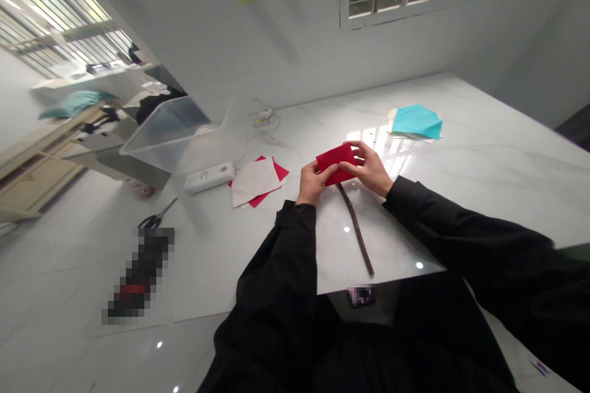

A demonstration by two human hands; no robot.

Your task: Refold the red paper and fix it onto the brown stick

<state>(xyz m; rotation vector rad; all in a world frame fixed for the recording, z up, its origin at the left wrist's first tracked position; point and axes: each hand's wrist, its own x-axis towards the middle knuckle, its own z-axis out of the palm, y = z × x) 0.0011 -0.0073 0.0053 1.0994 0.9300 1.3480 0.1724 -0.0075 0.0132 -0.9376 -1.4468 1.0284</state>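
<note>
Between my two hands is a piece of red paper (337, 163), held up over the table in front of me. My left hand (313, 183) grips its left lower part, thumb on the near face. At the right side, my right hand (370, 169) pinches the same paper with its thumb in front and fingers behind. Below the paper a thin brown stick (356, 227) lies on the white marbled table (483, 184), its upper end partly hidden by the paper. To the left of my hands lie white and red paper sheets (255, 181), overlapping one another.
Scissors (157, 216) and a pixelated dark object (141, 276) lie at left. A white oblong device (209, 178) sits before a clear plastic bin (179, 135). Blue paper sheets (417, 121) are at the back right; a cable (265, 116) rests by the wall.
</note>
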